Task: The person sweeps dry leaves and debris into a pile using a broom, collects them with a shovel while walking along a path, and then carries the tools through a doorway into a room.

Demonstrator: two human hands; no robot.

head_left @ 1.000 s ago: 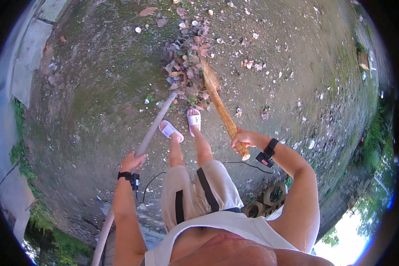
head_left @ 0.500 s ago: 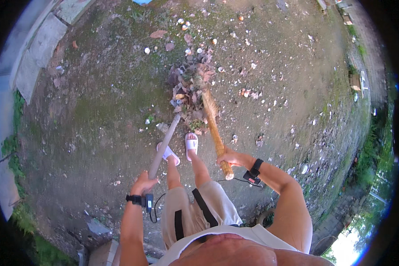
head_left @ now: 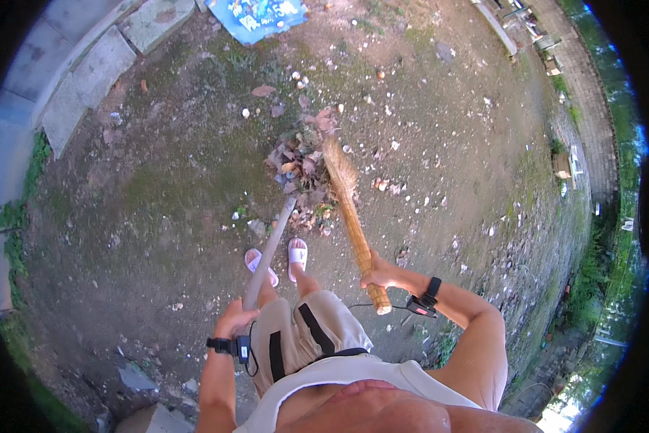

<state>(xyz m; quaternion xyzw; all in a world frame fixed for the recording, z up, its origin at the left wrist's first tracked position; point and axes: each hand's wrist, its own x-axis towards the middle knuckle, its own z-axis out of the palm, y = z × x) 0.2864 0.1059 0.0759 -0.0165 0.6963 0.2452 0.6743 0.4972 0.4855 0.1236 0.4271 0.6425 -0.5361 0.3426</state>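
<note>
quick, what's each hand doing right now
left hand: closed on the grey pole handle
right hand: closed on the straw broom

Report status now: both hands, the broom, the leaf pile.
Left hand grips grey pole. Right hand grips straw broom, bristles at leaf pile. Sandalled feet just behind pile.

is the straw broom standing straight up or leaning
Leaning. The straw broom slants from the right hand away to its bristles on the ground at the leaf pile.

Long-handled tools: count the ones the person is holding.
2. The straw broom is gripped by the right hand; the grey pole is gripped by the left hand, its lower end hidden in the leaf pile.
</note>
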